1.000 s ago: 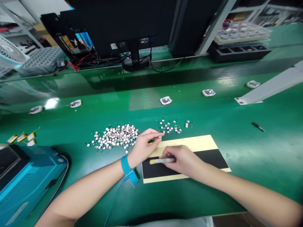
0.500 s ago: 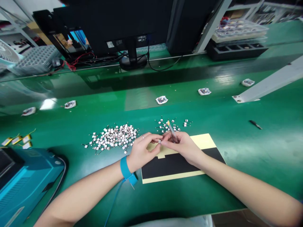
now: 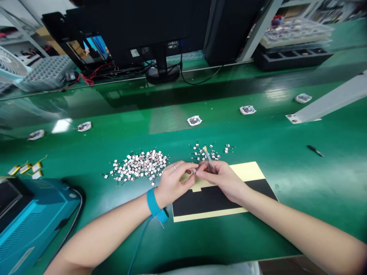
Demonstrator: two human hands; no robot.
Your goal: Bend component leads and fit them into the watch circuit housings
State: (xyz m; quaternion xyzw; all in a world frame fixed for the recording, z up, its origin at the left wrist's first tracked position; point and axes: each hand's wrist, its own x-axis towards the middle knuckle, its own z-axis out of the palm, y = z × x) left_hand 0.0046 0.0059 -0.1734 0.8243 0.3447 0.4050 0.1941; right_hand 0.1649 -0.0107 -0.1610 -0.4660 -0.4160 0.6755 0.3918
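Note:
My left hand (image 3: pixel 175 184), with a blue wrist strap (image 3: pixel 153 202) on its wrist, pinches a small pale square part (image 3: pixel 194 171) between thumb and forefinger. The right thumb and forefinger meet at that same part. Tucked in my right hand (image 3: pixel 228 178) are metal tweezers (image 3: pixel 210 160), their yellow end pointing up and away. Both hands hover over a pale yellow sheet with a black adhesive-like panel (image 3: pixel 212 200). Left of them lies a big pile of similar square parts with short dark leads (image 3: pixel 146 162). A smaller scatter of these parts (image 3: pixel 197 153) lies just beyond my fingers.
Round-cornered white units with circuit boards (image 3: pixel 194 121) stand in a row across the green bench (image 3: pixel 129 130). A black-handled tool (image 3: pixel 315 150) lies right, near a metal post (image 3: pixel 329 101). At left are a teal machine (image 3: pixel 37 214) and yellow-edged packs (image 3: pixel 25 168). A monitor (image 3: pixel 137 26) stands behind.
The view has shifted slightly. Both hands stay together at the small square part, with only slight finger movement, and the tweezers remain in my right hand.

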